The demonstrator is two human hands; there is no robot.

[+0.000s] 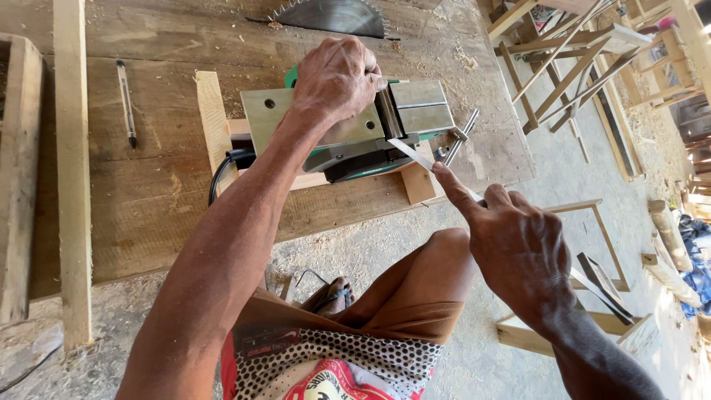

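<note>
Nearest the camera, the right hand (518, 252) is closed around a thin metal blade (415, 155), forefinger stretched along it; the blade's long axis runs up and to the left, its tip entering the slot of the electric planer (355, 126); the planer lies upside down on the wooden bench (155, 200), sole up, long axis across the view, resting on wood blocks (215, 118); the left hand (337, 78) presses down, wrapped over its body; a pen (126, 104) lies well to the left; beyond, a circular saw blade (333, 16) rises from the bench; wooden frames (578, 59) stand farther off.
</note>
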